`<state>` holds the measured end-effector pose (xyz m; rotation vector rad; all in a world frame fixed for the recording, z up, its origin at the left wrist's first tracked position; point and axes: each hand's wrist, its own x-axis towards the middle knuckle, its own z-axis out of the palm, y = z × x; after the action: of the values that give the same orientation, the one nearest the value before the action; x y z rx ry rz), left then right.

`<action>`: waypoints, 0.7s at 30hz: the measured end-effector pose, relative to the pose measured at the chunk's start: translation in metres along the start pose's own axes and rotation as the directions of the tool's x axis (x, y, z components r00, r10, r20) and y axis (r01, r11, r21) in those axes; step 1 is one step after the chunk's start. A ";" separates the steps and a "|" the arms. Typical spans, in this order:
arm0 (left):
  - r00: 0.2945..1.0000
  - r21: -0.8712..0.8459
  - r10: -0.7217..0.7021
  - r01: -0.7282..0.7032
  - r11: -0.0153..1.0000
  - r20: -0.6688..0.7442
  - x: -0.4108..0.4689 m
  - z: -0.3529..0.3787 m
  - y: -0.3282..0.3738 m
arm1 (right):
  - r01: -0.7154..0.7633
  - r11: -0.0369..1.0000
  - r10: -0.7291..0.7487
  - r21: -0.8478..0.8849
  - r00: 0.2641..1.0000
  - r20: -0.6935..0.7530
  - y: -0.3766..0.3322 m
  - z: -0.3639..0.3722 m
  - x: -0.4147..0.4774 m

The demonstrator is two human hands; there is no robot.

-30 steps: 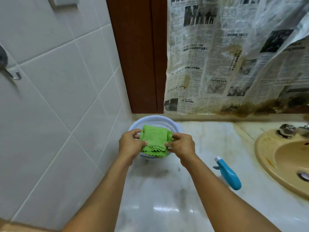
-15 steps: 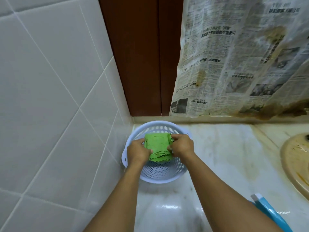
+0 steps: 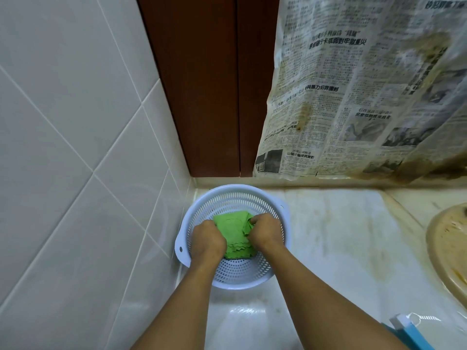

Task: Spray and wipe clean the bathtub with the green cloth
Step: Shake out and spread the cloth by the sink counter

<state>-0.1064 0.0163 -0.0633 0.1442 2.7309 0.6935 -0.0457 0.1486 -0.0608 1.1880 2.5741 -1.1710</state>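
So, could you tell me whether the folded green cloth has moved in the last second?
Yes: the folded green cloth has sunk from above the rim down into the pale blue perforated plastic basket.

The basket (image 3: 240,200) sits on the counter (image 3: 328,236) in its back left corner, just beside the tiled wall (image 3: 75,147) and before the wooden panel (image 3: 209,84). The cloth (image 3: 235,233) lies inside it, between the left hand (image 3: 207,242) and the right hand (image 3: 266,232), each gripping one side (both are down within the rim). The newspaper (image 3: 353,97) hangs behind the counter, right of the panel. The basin (image 3: 447,243) lies far right, the spray bottle (image 3: 414,334) near right, well apart from the basket
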 end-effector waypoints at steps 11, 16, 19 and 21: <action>0.997 0.120 -0.002 -0.007 0.993 0.077 -0.016 -0.019 0.016 | -0.016 1.000 0.016 -0.001 0.993 0.121 -0.004 -0.011 -0.009; 0.996 0.203 0.011 -0.029 0.979 0.087 -0.027 -0.028 0.016 | -0.004 1.000 0.007 -0.018 0.986 0.165 -0.002 -0.012 -0.017; 0.997 0.249 0.023 -0.040 0.968 0.072 -0.032 -0.032 0.014 | 0.008 1.000 -0.006 -0.009 0.976 0.217 -0.003 -0.009 -0.024; 0.997 0.266 0.025 -0.043 0.963 0.071 -0.037 -0.036 0.013 | 0.032 0.999 -0.025 -0.024 0.971 0.239 -0.007 -0.009 -0.028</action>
<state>-0.0832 0.0046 -0.0167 0.2715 2.7505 0.3173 -0.0288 0.1345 -0.0400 0.9423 2.4263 -1.1984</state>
